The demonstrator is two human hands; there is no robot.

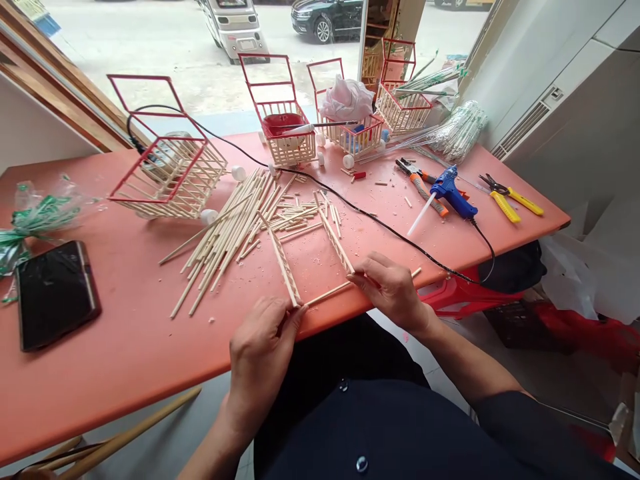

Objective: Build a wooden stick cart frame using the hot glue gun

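In the head view, my left hand [263, 340] pinches the near end of a narrow wooden stick panel [283, 265] that stands on edge at the table's front. My right hand [393, 287] pinches the near end of a second, similar stick panel [335, 237], roughly parallel to the first. Between my hands a single thin wooden stick [330, 293] lies along the table edge, its right end showing past my right fingers. Another stick [301, 232] lies across the gap farther back. Whether the panels touch these sticks is hard to tell.
A pile of wooden sticks [233, 230] lies left of the panels. Small stick carts [173, 173] line the back. Right: a blue glue gun [453, 193] with black cable, pliers [423, 187] and yellow-handled wire strippers [510, 198]. A phone [57, 293] rests at left.
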